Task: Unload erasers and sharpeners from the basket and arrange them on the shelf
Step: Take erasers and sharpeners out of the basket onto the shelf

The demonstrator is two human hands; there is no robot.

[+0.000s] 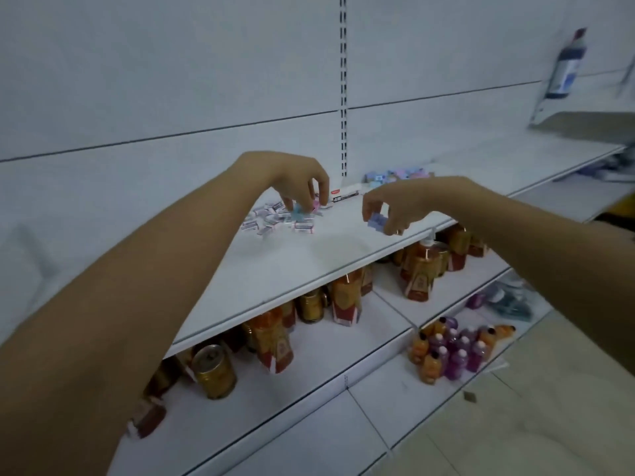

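Left fingers (322, 188): yours are curled down, tips pinching the blue and pink pieces (299, 210) right at the shelf board. It's too blurry to call them erasers or sharpeners.
Right fingers (370, 205): thumb and forefinger are clamped on a purple block (376, 222), which looks to be just off the board.
Left hand (295, 176): bent down at the wrist, well in over the shelf (309, 266).
Right hand (409, 201): near the front edge, at 3 o'clock from your left.
White erasers (271, 219): a loose pile at 8 o'clock from your left fingertips, touching the blue piece.
Long white boxes (345, 195): toward the back wall, between your hands.
Pastel pile (395, 175): at 12 o'clock from your right hand, by the back wall.
Amber bottles (347, 297): on the shelf underneath, with gold cans (213, 371) at 7 o'clock.
Small bottles (446, 352): orange and purple ones, bottom shelf, at 5 o'clock.
Dark bottle (567, 67): way up at 1 o'clock, blurred.
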